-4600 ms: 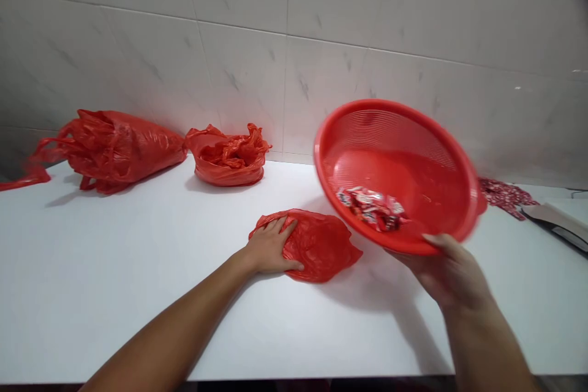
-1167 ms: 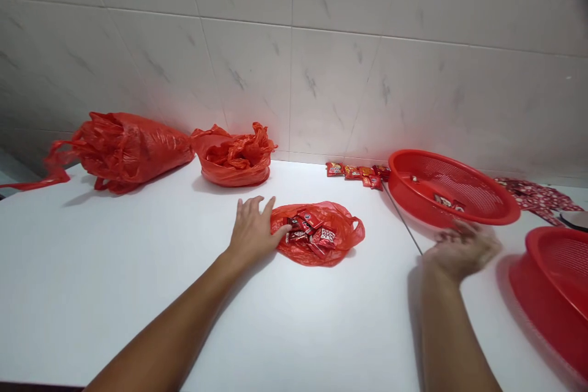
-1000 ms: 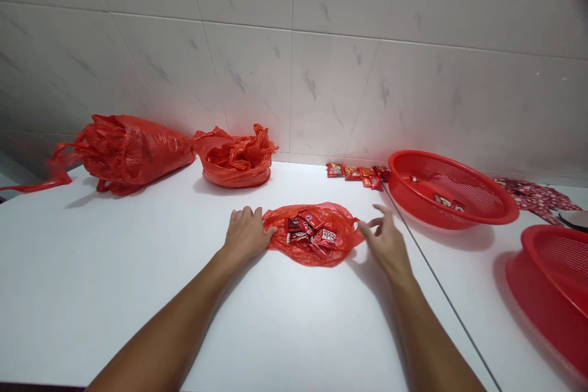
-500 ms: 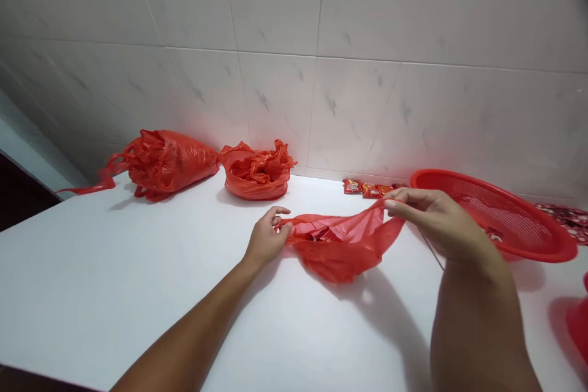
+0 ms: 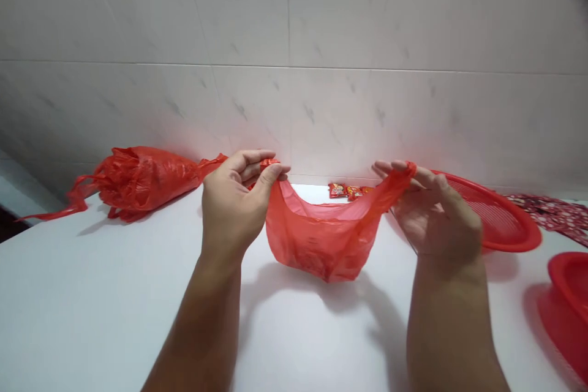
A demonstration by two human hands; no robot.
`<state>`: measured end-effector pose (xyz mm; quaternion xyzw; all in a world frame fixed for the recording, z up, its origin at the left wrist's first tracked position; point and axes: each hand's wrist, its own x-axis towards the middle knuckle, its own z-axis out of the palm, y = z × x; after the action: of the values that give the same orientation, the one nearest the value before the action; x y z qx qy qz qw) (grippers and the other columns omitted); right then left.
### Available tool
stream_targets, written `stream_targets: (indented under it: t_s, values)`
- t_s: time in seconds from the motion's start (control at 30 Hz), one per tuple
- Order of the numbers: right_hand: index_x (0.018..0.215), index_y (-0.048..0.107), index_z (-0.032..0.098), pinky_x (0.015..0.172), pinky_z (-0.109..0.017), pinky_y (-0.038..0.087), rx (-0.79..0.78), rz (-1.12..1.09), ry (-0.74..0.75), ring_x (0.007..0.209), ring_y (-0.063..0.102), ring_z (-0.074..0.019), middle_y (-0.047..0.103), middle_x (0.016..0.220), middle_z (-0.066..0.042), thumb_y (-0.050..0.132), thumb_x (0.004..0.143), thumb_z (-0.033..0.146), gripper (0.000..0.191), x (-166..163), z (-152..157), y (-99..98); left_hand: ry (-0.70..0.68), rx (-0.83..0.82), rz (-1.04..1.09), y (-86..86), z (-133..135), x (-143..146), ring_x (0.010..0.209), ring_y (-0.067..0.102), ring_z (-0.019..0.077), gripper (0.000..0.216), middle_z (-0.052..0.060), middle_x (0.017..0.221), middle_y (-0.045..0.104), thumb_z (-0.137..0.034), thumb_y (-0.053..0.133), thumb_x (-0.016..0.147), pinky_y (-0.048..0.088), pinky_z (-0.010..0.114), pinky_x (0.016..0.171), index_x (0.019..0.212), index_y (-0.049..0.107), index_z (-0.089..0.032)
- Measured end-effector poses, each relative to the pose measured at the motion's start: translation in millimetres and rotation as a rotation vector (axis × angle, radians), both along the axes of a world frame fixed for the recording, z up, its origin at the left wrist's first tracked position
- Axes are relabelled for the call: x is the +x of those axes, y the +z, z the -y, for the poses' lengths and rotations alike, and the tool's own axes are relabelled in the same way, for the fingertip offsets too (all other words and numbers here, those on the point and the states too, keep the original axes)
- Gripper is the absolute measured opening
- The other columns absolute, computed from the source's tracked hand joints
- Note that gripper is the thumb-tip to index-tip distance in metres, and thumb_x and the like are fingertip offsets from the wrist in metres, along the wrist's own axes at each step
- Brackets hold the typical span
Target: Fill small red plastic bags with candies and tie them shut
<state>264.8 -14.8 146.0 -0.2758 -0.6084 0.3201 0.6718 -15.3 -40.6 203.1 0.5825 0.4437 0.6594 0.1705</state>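
A small red plastic bag (image 5: 321, 239) hangs between my two hands just above the white table (image 5: 92, 306), sagging in the middle with wrapped sweets faintly showing through. My left hand (image 5: 234, 208) pinches one handle of the bag between thumb and fingers. My right hand (image 5: 432, 214) pinches the other handle at its fingertips. Both hands are raised to about the same height, with the bag's mouth stretched open between them.
A full, tied red bag (image 5: 138, 177) lies at the back left. A few red sweet packets (image 5: 346, 190) sit by the tiled wall (image 5: 294, 43). A red basket (image 5: 500, 220) stands right of my right hand, another red basket (image 5: 565, 300) at the right edge, patterned red wrapping (image 5: 555, 214) behind.
My right hand put the basket down after the sweets went into the bag. Both hands then took the bag's handles and lifted it off the table.
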Motion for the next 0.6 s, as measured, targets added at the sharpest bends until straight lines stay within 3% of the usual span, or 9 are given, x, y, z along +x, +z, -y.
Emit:
stream_targets:
  t_s: [0.07,0.13,0.2,0.27,0.4,0.47,0.53,0.6]
  values:
    - [0.137,0.065,0.038,0.104,-0.055,0.055,0.034,0.055,-0.097,0.133,0.064,-0.0343,0.067,0.142,-0.007,0.037,0.103,0.065,0.052,-1.7,6.3,5.3,0.113,0.052,-0.08,-4.5,2.5,12.1,0.086,0.077,0.02,0.012,0.003,0.089,0.081,-0.03,0.08,0.089,0.063,0.034,0.083,0.094,0.079,-0.019]
    - [0.148,0.055,0.04,0.101,-0.051,0.056,0.005,0.098,-0.104,0.117,0.072,-0.0306,0.07,0.133,-0.008,0.032,0.104,0.07,0.058,-5.3,13.0,11.0,0.128,0.101,-0.144,-9.6,2.7,21.5,0.082,0.074,0.0182,0.01,0.001,0.084,0.079,-0.03,0.08,0.09,0.062,0.032,0.078,0.086,0.08,-0.021]
    - [0.151,0.05,0.039,0.094,-0.047,0.059,-0.095,0.187,-0.001,0.101,0.076,-0.0265,0.072,0.122,-0.007,0.042,0.103,0.071,0.058,-11.8,18.8,16.0,0.08,0.146,-0.184,-13.0,2.6,29.2,0.081,0.071,0.0174,0.007,0.0,0.083,0.077,-0.029,0.081,0.089,0.059,0.032,0.076,0.085,0.082,-0.024]
    - [0.147,0.054,0.036,0.092,-0.044,0.059,-0.195,0.307,0.126,0.102,0.074,-0.0255,0.071,0.124,-0.007,0.063,0.098,0.063,0.057,-22.0,23.1,19.9,-0.008,0.15,-0.213,-14.8,3.6,36.2,0.084,0.069,0.0171,0.002,0.0,0.085,0.075,-0.027,0.084,0.087,0.058,0.032,0.079,0.087,0.083,-0.026]
    - [0.134,0.065,0.03,0.089,-0.037,0.058,-0.281,0.488,0.398,0.11,0.069,-0.0261,0.072,0.124,-0.004,0.088,0.081,0.038,0.058,-49.9,27.8,23.6,-0.212,0.023,-0.243,-17.1,9.9,48.2,0.08,0.067,0.0163,0.005,0.0,0.084,0.071,-0.022,0.084,0.085,0.057,0.032,0.075,0.085,0.083,-0.027]
    - [0.118,0.071,0.027,0.078,-0.033,0.057,-0.306,0.523,0.519,0.097,0.07,-0.0228,0.075,0.108,-0.001,0.087,0.081,0.032,0.04,-60.8,27.8,22.4,-0.27,-0.02,-0.243,-17.5,13.4,51.3,0.076,0.066,0.0161,0.008,0.0,0.081,0.071,-0.02,0.082,0.084,0.056,0.031,0.07,0.081,0.082,-0.027]
    - [0.089,0.071,0.023,0.064,-0.028,0.051,-0.325,0.569,0.559,0.074,0.066,-0.0168,0.072,0.083,0.001,0.076,0.092,0.033,0.012,-65.6,26.4,19.7,-0.305,-0.032,-0.249,-16.6,15.8,50.6,0.077,0.066,0.0174,0.007,0.001,0.082,0.072,-0.022,0.082,0.085,0.057,0.033,0.071,0.081,0.082,-0.027]
    - [0.068,0.059,0.022,0.053,-0.026,0.044,-0.357,0.597,0.576,0.055,0.056,-0.0124,0.063,0.061,0.003,0.061,0.103,0.039,0.039,-64.4,24.3,16.8,-0.322,-0.042,-0.28,-14.2,16.3,45.9,0.084,0.069,0.02,0.006,0.003,0.088,0.074,-0.028,0.08,0.087,0.059,0.036,0.078,0.093,0.083,-0.028]
